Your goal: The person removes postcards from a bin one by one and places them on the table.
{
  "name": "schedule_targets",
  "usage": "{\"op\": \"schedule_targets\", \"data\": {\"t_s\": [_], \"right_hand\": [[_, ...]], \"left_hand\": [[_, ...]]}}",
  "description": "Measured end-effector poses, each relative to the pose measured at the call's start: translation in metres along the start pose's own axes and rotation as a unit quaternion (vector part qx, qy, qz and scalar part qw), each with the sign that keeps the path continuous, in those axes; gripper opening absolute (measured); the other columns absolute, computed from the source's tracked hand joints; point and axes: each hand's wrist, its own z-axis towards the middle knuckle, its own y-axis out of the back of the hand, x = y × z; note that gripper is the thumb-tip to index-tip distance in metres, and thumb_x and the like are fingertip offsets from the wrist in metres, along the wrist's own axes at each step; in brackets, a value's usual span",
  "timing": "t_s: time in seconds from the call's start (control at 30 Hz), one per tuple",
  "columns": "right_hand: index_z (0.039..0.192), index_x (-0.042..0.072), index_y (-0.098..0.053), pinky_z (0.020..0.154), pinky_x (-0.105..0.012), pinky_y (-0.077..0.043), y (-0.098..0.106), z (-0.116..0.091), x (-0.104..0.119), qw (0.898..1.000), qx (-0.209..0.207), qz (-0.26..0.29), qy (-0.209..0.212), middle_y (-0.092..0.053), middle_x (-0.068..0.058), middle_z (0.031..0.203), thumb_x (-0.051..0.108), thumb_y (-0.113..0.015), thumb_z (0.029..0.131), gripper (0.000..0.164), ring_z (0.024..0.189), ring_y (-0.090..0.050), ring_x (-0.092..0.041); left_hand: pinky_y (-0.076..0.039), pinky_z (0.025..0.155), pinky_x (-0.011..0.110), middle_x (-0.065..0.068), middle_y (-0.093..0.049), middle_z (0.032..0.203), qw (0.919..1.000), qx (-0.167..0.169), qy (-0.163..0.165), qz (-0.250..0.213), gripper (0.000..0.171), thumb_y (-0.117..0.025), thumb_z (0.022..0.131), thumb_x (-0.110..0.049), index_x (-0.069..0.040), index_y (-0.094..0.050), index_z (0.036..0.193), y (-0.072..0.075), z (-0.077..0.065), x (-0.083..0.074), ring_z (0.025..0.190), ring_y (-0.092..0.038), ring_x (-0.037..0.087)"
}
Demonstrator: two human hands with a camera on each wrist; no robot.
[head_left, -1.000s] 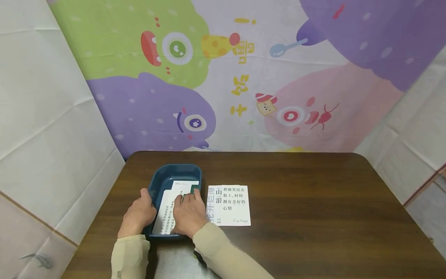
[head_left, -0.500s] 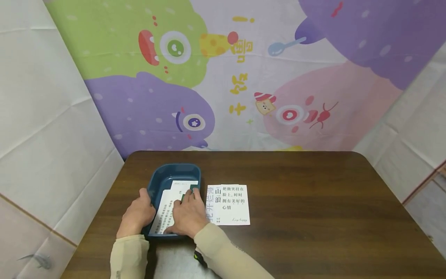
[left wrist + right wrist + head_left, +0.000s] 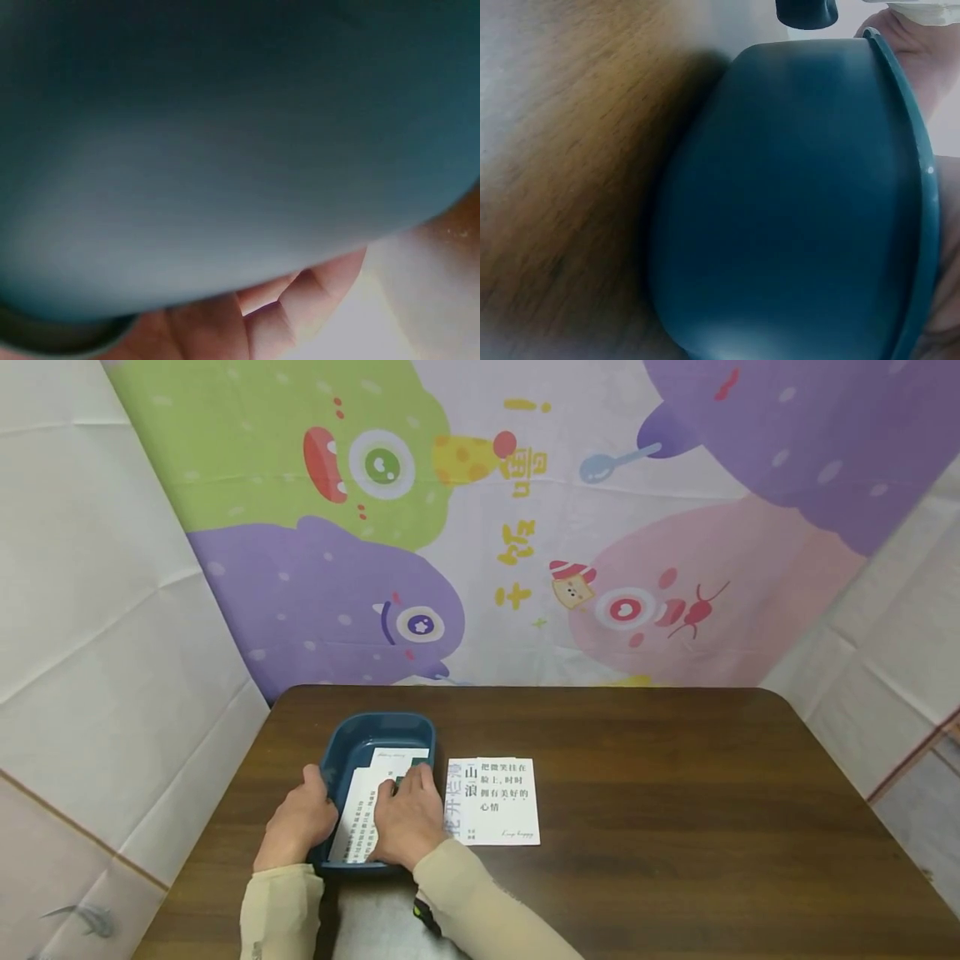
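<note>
In the head view a dark blue rectangular tray (image 3: 347, 752) stands on the table's left part, holding several white printed cards (image 3: 360, 814) that overlap. My left hand (image 3: 298, 818) grips the tray's left side; the left wrist view shows its fingers (image 3: 322, 296) under the tray's outer wall. My right hand (image 3: 408, 818) reaches over the front right rim, its fingers on a dark green card (image 3: 420, 763) that is mostly covered. Whether they pinch it is hidden. Just right of the tray lies a pile of white cards (image 3: 510, 822) with Chinese characters.
The brown wooden table (image 3: 675, 793) extends far to the right. Behind its back edge hangs a cloth (image 3: 525, 652) with cartoon monsters. White sheets (image 3: 127, 610) flank the left and right sides.
My right thumb slid out to the left over the cards, then came back in. The right fingers shifted slightly over the green card. My left hand and the tray keep their place.
</note>
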Motion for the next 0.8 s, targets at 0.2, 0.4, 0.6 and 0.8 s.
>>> {"op": "schedule_targets", "data": {"t_s": [0.2,0.4,0.6,0.8], "right_hand": [[0.14,0.008,-0.048,0.108,-0.045,-0.022,0.0006,0.0011,0.002,1.0,0.018,-0.012,-0.007,-0.062,-0.015,0.131,0.08,-0.069,0.059,0.111,0.126,-0.047,-0.031],[0.142,0.009,-0.045,0.106,-0.042,-0.023,0.0029,0.0036,-0.0002,0.999,0.047,-0.013,0.001,-0.061,-0.011,0.132,0.077,-0.067,0.064,0.106,0.124,-0.047,-0.026],[0.135,0.01,-0.052,0.109,-0.044,-0.022,0.0051,0.0028,-0.0035,0.999,0.051,-0.006,0.018,-0.066,-0.008,0.124,0.073,-0.068,0.067,0.095,0.119,-0.051,-0.024],[0.129,0.008,-0.055,0.112,-0.044,-0.022,0.0033,0.0029,-0.0045,0.999,0.035,0.013,0.017,-0.068,-0.005,0.115,0.07,-0.072,0.065,0.091,0.114,-0.054,-0.023]], "left_hand": [[-0.046,0.086,0.068,0.047,-0.046,0.126,1.0,0.0,-0.004,0.0,0.055,-0.041,0.094,-0.009,0.014,-0.015,0.137,-0.0002,-0.0006,0.0,0.104,-0.056,0.054],[-0.048,0.08,0.065,0.047,-0.05,0.121,0.9998,-0.007,-0.016,0.007,0.052,-0.042,0.094,-0.008,0.014,-0.017,0.134,0.0001,0.0003,0.0005,0.097,-0.059,0.051],[-0.049,0.076,0.062,0.046,-0.053,0.118,0.9997,-0.009,-0.02,0.01,0.05,-0.042,0.094,-0.008,0.014,-0.02,0.131,-0.0003,0.0008,0.0011,0.093,-0.061,0.049],[-0.048,0.079,0.064,0.045,-0.052,0.12,0.9998,-0.007,-0.017,0.009,0.051,-0.042,0.094,-0.01,0.014,-0.019,0.132,0.0006,0.0002,0.0005,0.096,-0.059,0.051]]}}
